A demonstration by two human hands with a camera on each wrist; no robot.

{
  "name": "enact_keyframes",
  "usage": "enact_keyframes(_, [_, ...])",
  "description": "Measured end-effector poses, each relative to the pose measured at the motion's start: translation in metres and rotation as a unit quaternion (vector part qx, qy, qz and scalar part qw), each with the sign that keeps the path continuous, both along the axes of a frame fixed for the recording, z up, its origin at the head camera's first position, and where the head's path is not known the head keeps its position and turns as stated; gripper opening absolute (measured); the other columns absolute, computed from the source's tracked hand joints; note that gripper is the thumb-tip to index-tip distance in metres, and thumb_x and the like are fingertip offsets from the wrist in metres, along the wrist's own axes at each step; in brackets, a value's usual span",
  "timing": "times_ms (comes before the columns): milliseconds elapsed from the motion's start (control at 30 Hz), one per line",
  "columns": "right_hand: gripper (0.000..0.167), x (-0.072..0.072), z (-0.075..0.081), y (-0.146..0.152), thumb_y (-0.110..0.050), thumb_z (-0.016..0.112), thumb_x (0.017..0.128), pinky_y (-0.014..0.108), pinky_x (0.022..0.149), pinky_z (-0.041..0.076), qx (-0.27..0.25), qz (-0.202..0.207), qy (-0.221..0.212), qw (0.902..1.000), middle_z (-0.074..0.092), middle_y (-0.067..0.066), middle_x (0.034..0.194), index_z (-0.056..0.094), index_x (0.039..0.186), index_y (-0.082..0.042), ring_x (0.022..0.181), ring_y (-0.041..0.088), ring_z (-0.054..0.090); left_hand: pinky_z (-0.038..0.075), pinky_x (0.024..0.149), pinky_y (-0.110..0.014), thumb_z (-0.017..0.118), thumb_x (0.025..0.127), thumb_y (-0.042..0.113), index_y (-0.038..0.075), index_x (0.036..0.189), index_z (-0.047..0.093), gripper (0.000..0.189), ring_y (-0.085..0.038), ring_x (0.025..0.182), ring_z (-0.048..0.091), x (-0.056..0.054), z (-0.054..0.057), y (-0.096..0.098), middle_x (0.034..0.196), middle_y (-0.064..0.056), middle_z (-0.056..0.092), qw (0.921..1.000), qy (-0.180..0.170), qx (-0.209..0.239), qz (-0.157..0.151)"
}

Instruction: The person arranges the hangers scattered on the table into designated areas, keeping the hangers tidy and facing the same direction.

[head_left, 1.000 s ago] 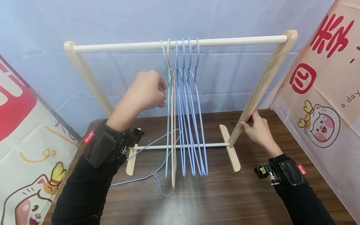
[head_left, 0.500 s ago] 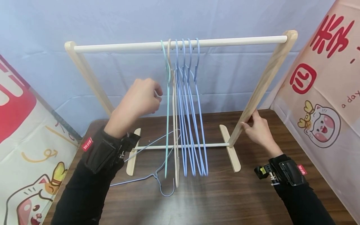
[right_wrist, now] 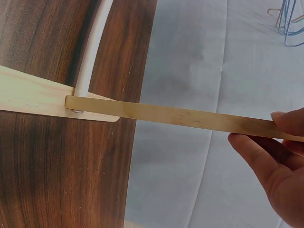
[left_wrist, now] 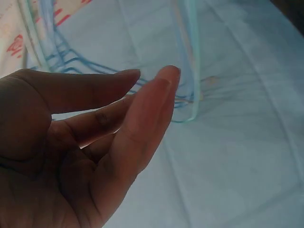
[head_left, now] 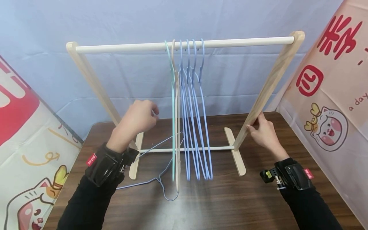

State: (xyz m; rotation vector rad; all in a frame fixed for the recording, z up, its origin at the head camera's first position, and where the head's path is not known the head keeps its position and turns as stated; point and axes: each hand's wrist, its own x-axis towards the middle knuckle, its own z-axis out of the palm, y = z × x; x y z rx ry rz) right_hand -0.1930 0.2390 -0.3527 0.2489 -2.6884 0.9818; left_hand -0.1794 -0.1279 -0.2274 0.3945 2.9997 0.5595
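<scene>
My left hand [head_left: 141,116] hovers left of the hanging row in the head view, holding nothing. In the left wrist view its fingers [left_wrist: 137,123] bend loosely, apart from the thumb. Nearest it on the rack's white top rail [head_left: 123,48] hangs a mint-green hanger [head_left: 173,127], then a beige hanger [head_left: 177,179] and several blue hangers [head_left: 205,118]. My right hand [head_left: 264,132] pinches the lower part of the rack's right wooden post [head_left: 270,80]; the right wrist view shows thumb and fingers on either side of that post [right_wrist: 190,118].
Another blue hanger [head_left: 146,182] lies on the brown table [head_left: 207,207], its hook toward the front, partly behind the hanging ones. A white lower bar [head_left: 218,148] joins the rack's wooden feet [head_left: 235,153]. Cloth backdrops [head_left: 138,19] stand behind and at both sides.
My left hand has drawn down and slightly left, away from the hangers. The mint-green hanger's lower end has swung right, toward the beige one. My right hand stays on the post.
</scene>
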Motion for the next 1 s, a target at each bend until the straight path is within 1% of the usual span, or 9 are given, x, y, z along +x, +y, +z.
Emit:
enact_keyframes(200, [0.046,0.000,-0.001,0.000,0.000,0.058,0.086,0.044,0.060,0.046,-0.001,0.001,0.000,1.0000,0.055,0.030,0.093,0.034,0.125,0.008,0.087,0.045,0.057,0.045,0.075,-0.044,0.059,0.082,0.009,0.001,0.098,0.065,0.019,-0.033,0.090,0.059,-0.001,-0.024,-0.009,0.093,-0.013,0.066,0.9997,-0.018,-0.018,-0.001])
enact_keyframes(300, [0.046,0.000,0.000,0.000,-0.001,0.058,0.086,0.044,0.060,0.046,-0.002,0.001,0.000,1.0000,0.055,0.030,0.094,0.034,0.125,0.007,0.087,0.046,0.057,0.045,0.077,-0.045,0.060,0.082,0.010,0.001,0.098,0.065,0.020,-0.034,0.091,0.059,-0.001,-0.037,-0.013,0.095,-0.013,0.065,0.9995,-0.027,-0.019,0.002])
enact_keyframes(433, [0.046,0.000,0.000,0.000,-0.001,0.058,0.086,0.044,0.060,0.046,-0.002,0.002,0.000,1.0000,0.055,0.031,0.094,0.034,0.125,0.008,0.087,0.046,0.056,0.046,0.078,-0.044,0.060,0.081,0.009,0.001,0.100,0.065,0.021,-0.032,0.090,0.060,0.000,-0.059,-0.018,0.093,-0.011,0.066,0.9991,-0.041,-0.009,0.010])
enact_keyframes(567, [0.045,0.000,-0.001,0.000,0.000,0.057,0.086,0.044,0.060,0.045,0.001,-0.001,-0.001,1.0000,0.055,0.030,0.095,0.034,0.125,0.007,0.088,0.045,0.057,0.048,0.075,-0.042,0.058,0.080,0.006,0.000,0.101,0.065,0.023,-0.030,0.086,0.061,0.003,-0.082,-0.023,0.092,-0.012,0.066,0.9983,-0.056,-0.003,0.014])
enact_keyframes(700, [0.046,0.000,-0.001,0.001,0.000,0.057,0.086,0.045,0.061,0.045,0.002,-0.002,-0.002,1.0000,0.055,0.031,0.096,0.034,0.126,0.007,0.089,0.046,0.056,0.049,0.069,-0.041,0.056,0.077,0.004,0.000,0.096,0.066,0.021,-0.030,0.079,0.061,0.004,-0.106,-0.028,0.090,-0.013,0.065,0.9976,-0.063,-0.026,0.012])
enact_keyframes(800, [0.047,-0.001,-0.001,0.000,-0.001,0.057,0.086,0.046,0.061,0.045,-0.001,0.000,-0.003,1.0000,0.054,0.031,0.096,0.034,0.126,0.007,0.089,0.046,0.056,0.048,0.066,-0.041,0.060,0.074,0.005,0.002,0.090,0.067,0.017,-0.028,0.076,0.061,0.004,-0.125,-0.033,0.092,-0.013,0.066,0.9963,-0.072,-0.044,0.010])
enact_keyframes(900, [0.047,0.000,-0.001,0.001,-0.001,0.057,0.087,0.046,0.061,0.045,-0.004,0.002,-0.004,1.0000,0.054,0.031,0.097,0.034,0.127,0.007,0.090,0.047,0.056,0.047,0.061,-0.037,0.062,0.071,0.005,0.003,0.086,0.067,0.016,-0.023,0.069,0.058,0.006,-0.143,-0.035,0.090,-0.012,0.066,0.9953,-0.087,-0.041,0.012])
enact_keyframes(1000, [0.047,0.000,-0.001,0.001,-0.001,0.056,0.087,0.045,0.061,0.045,-0.004,0.002,-0.005,1.0000,0.054,0.031,0.097,0.033,0.127,0.006,0.091,0.046,0.056,0.041,0.052,-0.030,0.057,0.070,0.001,0.004,0.072,0.064,0.007,-0.017,0.058,0.050,0.008,-0.161,-0.036,0.074,-0.008,0.062,0.9948,-0.093,-0.040,0.007])
